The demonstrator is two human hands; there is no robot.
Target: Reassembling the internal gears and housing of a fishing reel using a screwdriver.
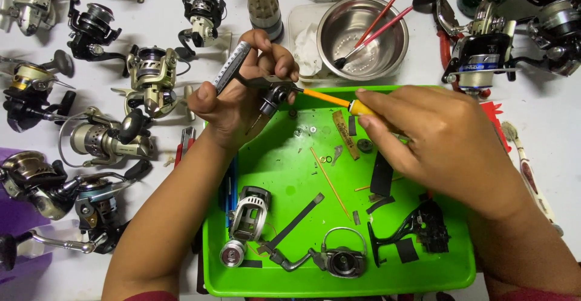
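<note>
Above the green tray (460, 264), at its 12 o'clock edge, the left hand (239, 98) clamps a small reel part (273, 95) while the right hand (436, 137), closed on a screwdriver (339, 101), works it; next comes careful turning.

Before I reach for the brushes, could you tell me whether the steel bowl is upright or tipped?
Upright: the steel bowl shows its open inside, with two red-handled brushes leaning in it.

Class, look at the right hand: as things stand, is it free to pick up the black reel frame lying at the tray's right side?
Probably not yet: the right hand is gripping a yellow screwdriver, though the black reel frame lies uncovered just below it.
</note>
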